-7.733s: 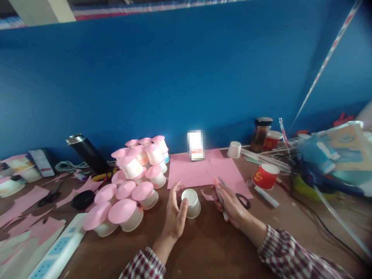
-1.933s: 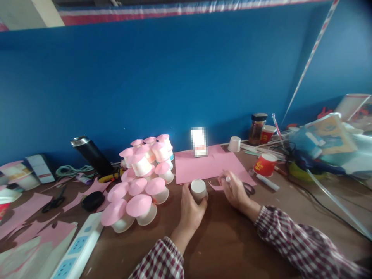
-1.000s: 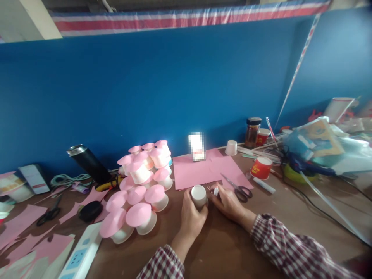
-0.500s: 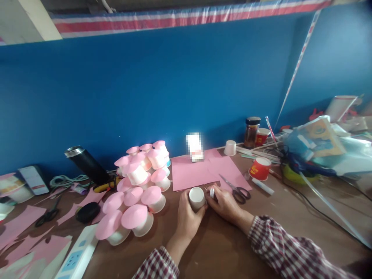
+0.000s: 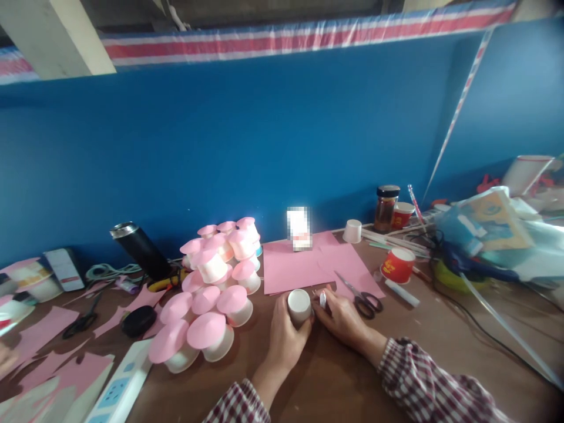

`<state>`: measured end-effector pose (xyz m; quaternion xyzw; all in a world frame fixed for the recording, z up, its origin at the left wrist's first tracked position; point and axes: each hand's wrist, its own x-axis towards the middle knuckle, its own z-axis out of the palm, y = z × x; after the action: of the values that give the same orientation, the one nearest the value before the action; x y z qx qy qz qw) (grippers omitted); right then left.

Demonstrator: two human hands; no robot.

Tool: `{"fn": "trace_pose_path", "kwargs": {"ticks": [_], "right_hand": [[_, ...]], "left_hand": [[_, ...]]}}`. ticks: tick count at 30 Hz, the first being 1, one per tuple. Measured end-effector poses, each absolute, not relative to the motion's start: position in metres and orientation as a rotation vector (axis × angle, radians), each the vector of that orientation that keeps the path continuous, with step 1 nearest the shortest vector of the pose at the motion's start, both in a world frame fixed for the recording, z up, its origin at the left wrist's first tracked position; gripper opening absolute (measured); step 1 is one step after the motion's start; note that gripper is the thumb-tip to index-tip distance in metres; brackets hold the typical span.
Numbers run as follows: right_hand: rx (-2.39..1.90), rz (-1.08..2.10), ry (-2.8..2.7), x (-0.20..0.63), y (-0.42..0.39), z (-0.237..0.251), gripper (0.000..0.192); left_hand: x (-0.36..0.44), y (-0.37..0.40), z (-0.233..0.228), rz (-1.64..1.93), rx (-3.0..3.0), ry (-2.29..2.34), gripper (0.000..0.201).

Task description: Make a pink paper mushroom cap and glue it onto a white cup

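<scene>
A white paper cup (image 5: 299,301) is wrapped in the fingers of my left hand (image 5: 284,338), its round end facing up toward me. Close against its right side, my right hand (image 5: 346,320) is closed on a small white tube-like thing (image 5: 323,299), mostly hidden by the fingers. Beyond both hands lie sheets of pink paper (image 5: 291,273). Scissors with dark handles (image 5: 361,296) rest partly on the paper, just past my right hand. To the left stand several upturned paper cups topped with shallow pink paper cones (image 5: 207,330).
A power strip (image 5: 118,388), pink scraps (image 5: 44,335) and a black flask (image 5: 138,249) are at left, with another person's hand (image 5: 5,358) at the edge. At right are a red cup (image 5: 398,265), a white tube (image 5: 402,292), a jar (image 5: 386,211) and plastic bags (image 5: 489,226).
The view has shifted slightly, so the scene sits a little lower and farther right. Another person's hand has appeared at the left edge. My hands keep nearly the same grip.
</scene>
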<state>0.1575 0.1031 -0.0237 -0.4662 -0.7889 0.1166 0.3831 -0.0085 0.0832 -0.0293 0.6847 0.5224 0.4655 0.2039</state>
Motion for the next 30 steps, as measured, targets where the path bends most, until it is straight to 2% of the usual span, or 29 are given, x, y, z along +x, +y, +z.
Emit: {"fn": "trace_pose_path", "kwargs": {"ticks": [22, 25, 30], "right_hand": [[-1.136, 0.349, -2.061, 0.1605, 0.1046, -0.026, 0.012], [-1.159, 0.35, -2.037, 0.163, 0.1046, -0.0273, 0.025], [-1.203, 0.539, -1.835, 0.1639, 0.1061, -0.0313, 0.061]], "left_hand": [[-0.009, 0.0851, -0.0287, 1.334, 1.935, 1.501, 0.045], [-0.0089, 0.0851, -0.0273, 1.341, 1.92, 1.485, 0.046], [-0.0091, 0.0842, -0.0234, 1.411, 1.724, 1.471, 0.049]]}}
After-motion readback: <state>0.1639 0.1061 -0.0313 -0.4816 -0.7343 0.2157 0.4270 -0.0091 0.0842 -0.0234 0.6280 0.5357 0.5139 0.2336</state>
